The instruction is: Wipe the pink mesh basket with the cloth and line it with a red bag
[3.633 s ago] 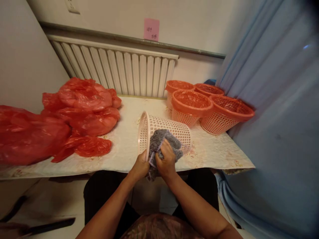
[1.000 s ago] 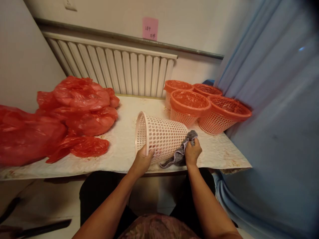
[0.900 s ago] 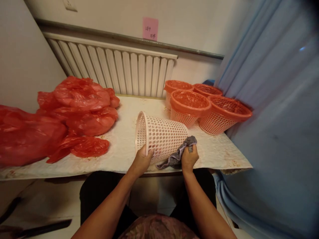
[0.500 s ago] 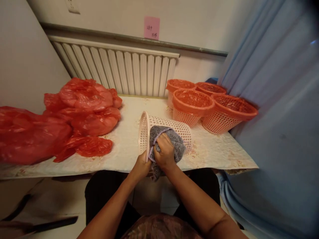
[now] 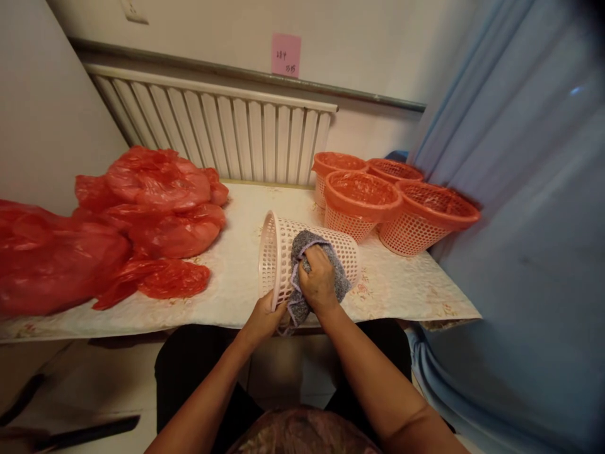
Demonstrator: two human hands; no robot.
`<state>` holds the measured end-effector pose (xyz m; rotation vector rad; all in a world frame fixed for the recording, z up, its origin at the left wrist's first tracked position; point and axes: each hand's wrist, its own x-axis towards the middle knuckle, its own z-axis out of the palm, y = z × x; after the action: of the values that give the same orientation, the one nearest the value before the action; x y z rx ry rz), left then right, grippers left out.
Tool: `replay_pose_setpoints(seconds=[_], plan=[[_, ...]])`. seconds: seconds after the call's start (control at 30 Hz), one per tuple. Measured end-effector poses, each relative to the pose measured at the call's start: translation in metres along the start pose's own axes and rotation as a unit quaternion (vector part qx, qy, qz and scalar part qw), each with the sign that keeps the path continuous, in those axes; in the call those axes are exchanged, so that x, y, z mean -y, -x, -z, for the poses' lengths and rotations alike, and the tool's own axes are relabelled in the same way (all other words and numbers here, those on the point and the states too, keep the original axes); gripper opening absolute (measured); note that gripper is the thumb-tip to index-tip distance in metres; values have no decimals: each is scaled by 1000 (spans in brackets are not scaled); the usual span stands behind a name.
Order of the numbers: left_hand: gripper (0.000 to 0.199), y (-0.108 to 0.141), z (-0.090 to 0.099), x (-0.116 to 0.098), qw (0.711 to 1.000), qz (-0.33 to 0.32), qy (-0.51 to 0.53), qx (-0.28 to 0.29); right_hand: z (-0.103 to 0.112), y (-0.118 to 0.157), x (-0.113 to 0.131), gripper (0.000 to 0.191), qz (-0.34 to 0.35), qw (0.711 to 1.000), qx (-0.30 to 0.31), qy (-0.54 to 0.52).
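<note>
A pale pink perforated basket point(image 5: 297, 236) lies on its side on the covered table, its open mouth facing left. My left hand point(image 5: 265, 317) is closed on the near part of its rim. Bunched in my right hand point(image 5: 317, 277) is a grey cloth point(image 5: 305, 241) with a lilac edge, pressed against the basket's side. The cloth's lower end hangs beside my left hand, near the table edge.
Several baskets lined with red bags point(image 5: 362, 189) stand at the back right, near a blue curtain point(image 5: 529, 252). Red plastic bags point(image 5: 161, 195) lie heaped on the left of the table point(image 5: 246, 208). Behind is a white radiator point(image 5: 227, 135).
My right hand and the cloth have shifted slightly right and up along the basket's side, showing more of the holes near the rim. My left hand keeps its hold on the rim.
</note>
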<state>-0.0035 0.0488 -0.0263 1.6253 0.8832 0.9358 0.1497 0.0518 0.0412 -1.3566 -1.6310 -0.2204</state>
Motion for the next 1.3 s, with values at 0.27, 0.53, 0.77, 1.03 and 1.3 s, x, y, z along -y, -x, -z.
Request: replay_pose_setpoints(seconds=[0.27,0.53,0.77,1.03,1.3], plan=[[46,-16,-3,-24,999,8,35,-39,5,8,-2,20,9,1000,11,-20],[49,-10,2,-19,999,32,12,-33,23,11,-60,18,-40,999,-14,34],[49,-11,1,-17,998,48,-19,-38,33,31,-103,14,-94,991,-58,69],[46,1,2,-2,998,54,-38,-18,23,63,-101,13,-98,987,-97,87],[48,4,2,8,997,52,-50,-1,28,76,-108,11,-120,986,-91,70]])
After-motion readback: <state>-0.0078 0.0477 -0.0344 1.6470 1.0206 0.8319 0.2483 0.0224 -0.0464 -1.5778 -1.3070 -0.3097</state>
